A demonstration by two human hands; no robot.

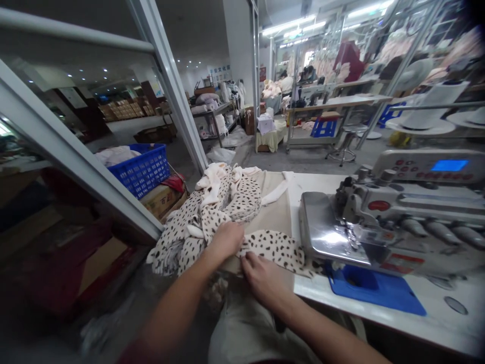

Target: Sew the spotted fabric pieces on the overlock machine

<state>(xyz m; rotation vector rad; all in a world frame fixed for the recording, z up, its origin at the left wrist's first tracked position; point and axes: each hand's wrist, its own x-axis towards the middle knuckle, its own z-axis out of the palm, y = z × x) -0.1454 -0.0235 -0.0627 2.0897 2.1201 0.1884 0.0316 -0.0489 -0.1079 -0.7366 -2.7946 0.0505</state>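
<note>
A cream fabric piece with dark spots (pixel 275 246) lies across the front of the table, its right end by the sewing machine. My left hand (pixel 228 238) is closed on the left end of this piece, beside a heap of matching spotted fabric (pixel 242 199). Close by, my right hand (pixel 261 275) pinches the piece's near edge, thumb and fingers together. The fingertips of both hands are partly hidden. White strips of cloth (pixel 278 189) lie on and beside the heap.
On the right stands an overlock sewing machine (pixel 379 212) with a lit blue screen and a blue tray (pixel 375 290) below it. A metal frame post (pixel 174 86) rises at the left, near a blue plastic basket (pixel 140 169) on a cardboard box. Stools and worktables stand behind.
</note>
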